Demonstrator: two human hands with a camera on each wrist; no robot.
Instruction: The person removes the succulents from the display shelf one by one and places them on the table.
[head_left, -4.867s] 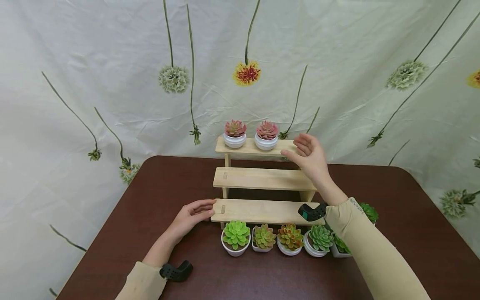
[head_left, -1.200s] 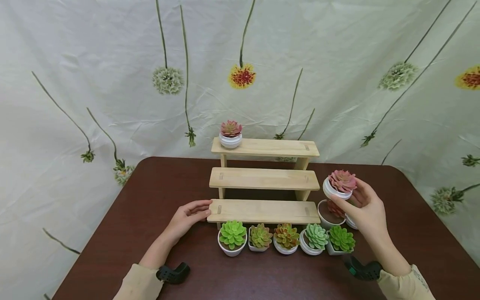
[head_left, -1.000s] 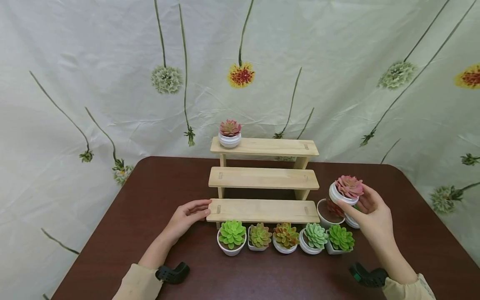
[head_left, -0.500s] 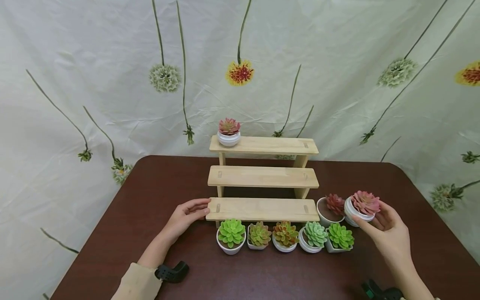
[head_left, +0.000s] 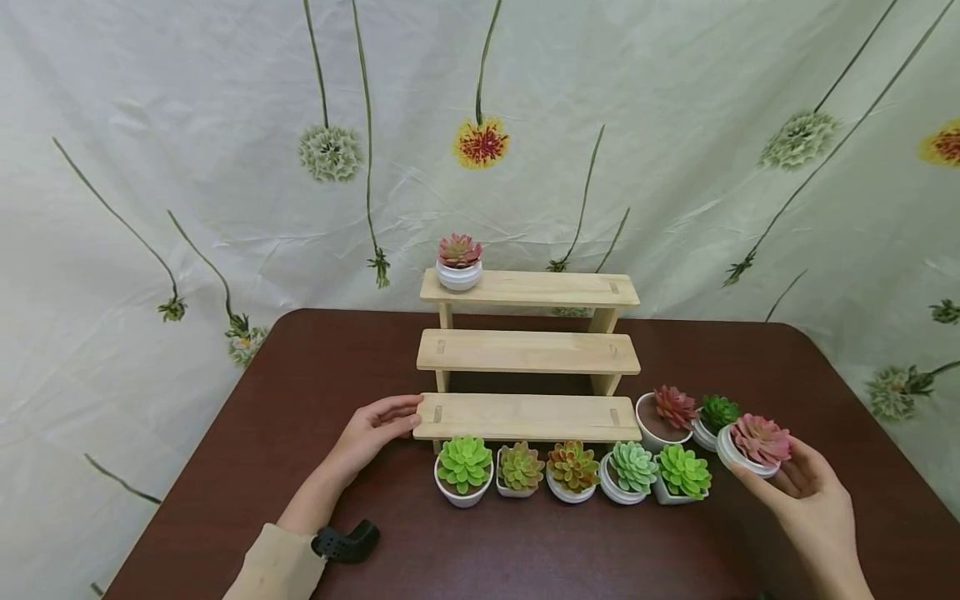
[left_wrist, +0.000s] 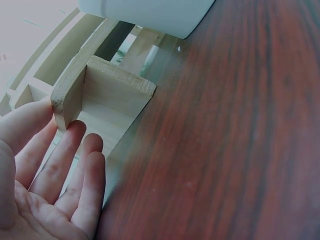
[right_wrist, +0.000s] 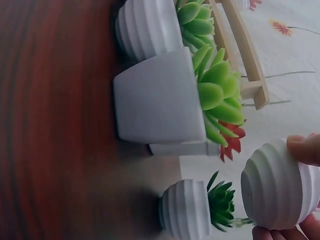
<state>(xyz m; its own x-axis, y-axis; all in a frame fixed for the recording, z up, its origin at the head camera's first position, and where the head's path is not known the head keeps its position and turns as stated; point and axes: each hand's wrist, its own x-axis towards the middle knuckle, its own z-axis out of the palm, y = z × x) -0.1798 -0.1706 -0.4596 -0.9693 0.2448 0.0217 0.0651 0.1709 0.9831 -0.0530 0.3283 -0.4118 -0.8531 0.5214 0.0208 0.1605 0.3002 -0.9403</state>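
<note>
My right hand (head_left: 813, 504) grips a white ribbed pot with a pink succulent (head_left: 761, 440), thumb on one side and fingers on the other. In the right wrist view this pot (right_wrist: 275, 185) is up off the table and tilted. My left hand (head_left: 375, 433) pinches the left end of the bottom step of a three-step wooden plant stand (head_left: 525, 417); in the left wrist view the thumb lies at the board's corner (left_wrist: 62, 97), with the fingers below. Another pink succulent (head_left: 459, 262) stands at the left end of the top step.
In front of the stand runs a row of potted succulents, from a bright green one (head_left: 463, 471) to a square-potted green one (head_left: 682, 475). Behind its right end stand a red succulent (head_left: 663, 418) and a dark green one (head_left: 716, 417). A printed cloth (head_left: 675, 167) hangs behind the table.
The right hand has taken one pink succulent off the top step and carried it right and toward me, past the dark green plant. The left hand has stayed at the bottom step.
</note>
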